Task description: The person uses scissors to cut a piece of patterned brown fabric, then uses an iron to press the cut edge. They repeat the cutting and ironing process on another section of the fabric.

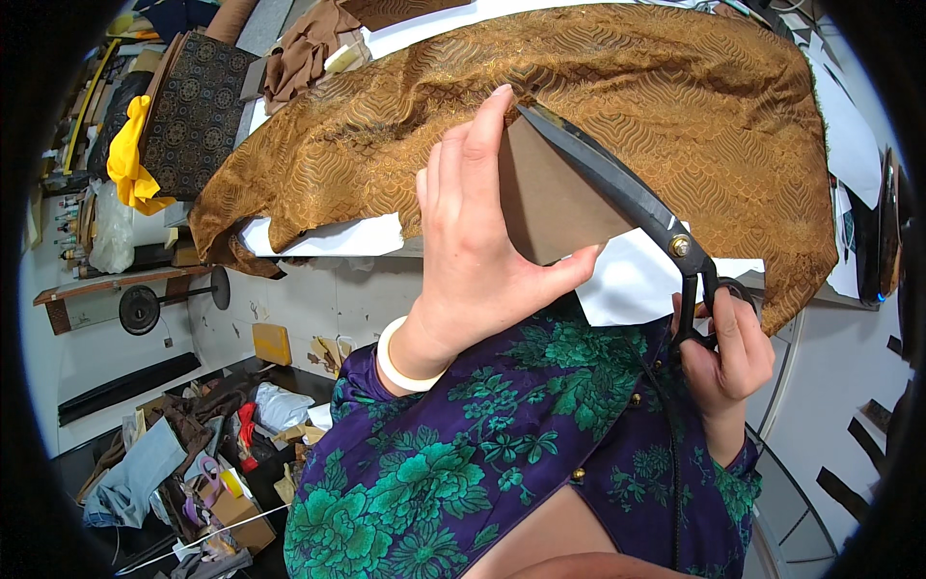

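Note:
My right hand [725, 355] grips a pair of large black-handled scissors [632, 193] by the finger loops. Its dark blades point to the upper left and lie nearly together across the right side of a plain brown piece of material [550, 198]. My left hand [473, 217] is raised beside that piece, fingers stretched upward and thumb spread apart. The index finger runs along the piece's left edge and the thumb reaches its lower edge; whether they pinch it is unclear. Behind them, gold-brown patterned fabric [666, 106] spreads in folds over the table.
White paper [632, 280] lies under the fabric at the near edge, with another sheet [338, 236] to the left. Far left are a dark patterned block [198, 111], a yellow cloth [130, 159] and crumpled brown cloth [304, 53]. Mixed clothes and scraps [203, 454] pile up lower left.

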`<state>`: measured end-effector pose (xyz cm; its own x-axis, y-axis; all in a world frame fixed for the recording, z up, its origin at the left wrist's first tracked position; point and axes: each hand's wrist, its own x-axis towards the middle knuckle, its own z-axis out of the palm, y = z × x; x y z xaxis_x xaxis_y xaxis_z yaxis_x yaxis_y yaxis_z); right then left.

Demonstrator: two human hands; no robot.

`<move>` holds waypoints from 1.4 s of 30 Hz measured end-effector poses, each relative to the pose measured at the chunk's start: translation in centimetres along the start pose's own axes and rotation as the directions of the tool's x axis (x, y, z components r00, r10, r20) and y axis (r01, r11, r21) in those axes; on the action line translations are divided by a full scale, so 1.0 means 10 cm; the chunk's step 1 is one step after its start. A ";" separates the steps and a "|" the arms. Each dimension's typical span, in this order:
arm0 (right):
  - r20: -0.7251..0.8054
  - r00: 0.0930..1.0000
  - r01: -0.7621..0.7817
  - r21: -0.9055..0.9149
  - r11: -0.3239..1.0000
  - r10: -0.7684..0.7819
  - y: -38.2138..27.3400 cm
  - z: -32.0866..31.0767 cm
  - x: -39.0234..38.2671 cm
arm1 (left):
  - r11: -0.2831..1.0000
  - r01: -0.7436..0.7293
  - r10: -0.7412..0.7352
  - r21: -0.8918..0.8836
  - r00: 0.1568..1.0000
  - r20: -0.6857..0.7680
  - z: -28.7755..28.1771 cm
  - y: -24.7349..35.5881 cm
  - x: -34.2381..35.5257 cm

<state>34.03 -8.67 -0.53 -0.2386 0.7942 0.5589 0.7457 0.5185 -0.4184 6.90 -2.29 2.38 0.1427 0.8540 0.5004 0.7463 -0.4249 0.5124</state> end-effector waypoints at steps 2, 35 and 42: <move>0.001 1.000 0.010 -0.009 1.000 -0.010 0.01 0.00 0.00 | 1.000 0.014 -0.014 0.001 1.000 0.008 0.00 0.01 0.00; 0.147 0.947 -0.322 0.402 0.857 0.287 0.10 0.08 0.09 | 0.912 0.055 -0.053 -0.407 0.998 0.015 0.02 -0.08 -0.06; 0.220 0.948 -0.303 0.408 0.861 0.229 0.07 0.00 0.17 | 0.885 -0.024 0.044 -0.465 0.999 0.033 -0.03 -0.10 -0.05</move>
<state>34.15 -6.92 0.16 -0.1928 0.9415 0.2765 0.4606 0.3357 -0.8217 5.92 -2.37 1.86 0.1964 0.8438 0.4995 0.3546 -0.5360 0.7661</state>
